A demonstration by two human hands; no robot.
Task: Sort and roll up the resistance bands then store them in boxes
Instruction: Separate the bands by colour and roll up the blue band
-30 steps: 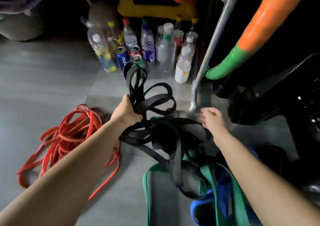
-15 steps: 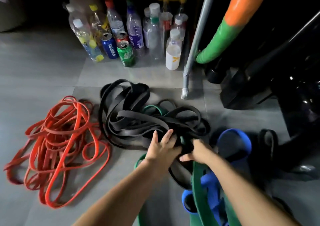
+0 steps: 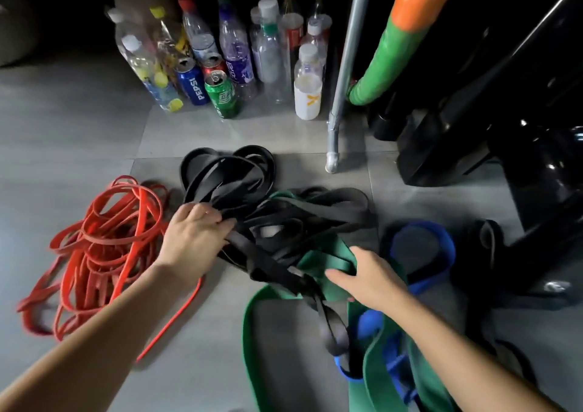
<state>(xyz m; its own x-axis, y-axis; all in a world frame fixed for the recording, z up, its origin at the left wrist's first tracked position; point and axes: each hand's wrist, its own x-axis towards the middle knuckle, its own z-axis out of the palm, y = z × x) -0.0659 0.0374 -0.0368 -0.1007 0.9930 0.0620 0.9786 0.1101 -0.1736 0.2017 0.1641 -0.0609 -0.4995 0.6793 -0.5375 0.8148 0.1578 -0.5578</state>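
Note:
A tangle of black resistance bands (image 3: 252, 190) lies on the grey floor in the middle. My left hand (image 3: 194, 241) grips the black bands at the pile's left edge, fingers curled into them. My right hand (image 3: 366, 276) holds a wide green band (image 3: 328, 254) that runs under the black ones and down toward me. Red thin bands (image 3: 104, 244) lie in a loose heap at the left. A blue band (image 3: 441, 254) forms a loop to the right, partly under the green one.
Several plastic bottles (image 3: 274, 48) and drink cans (image 3: 220, 94) stand at the back. A grey metal pole (image 3: 344, 74) comes down to the floor right of them. An orange and green padded tube (image 3: 388, 48) and black gym equipment (image 3: 504, 112) fill the right side.
The black bundle, lifted in my left hand a second ago, now lies on the floor. My left hand moved left to the pile's edge. My right hand took hold of the green band.

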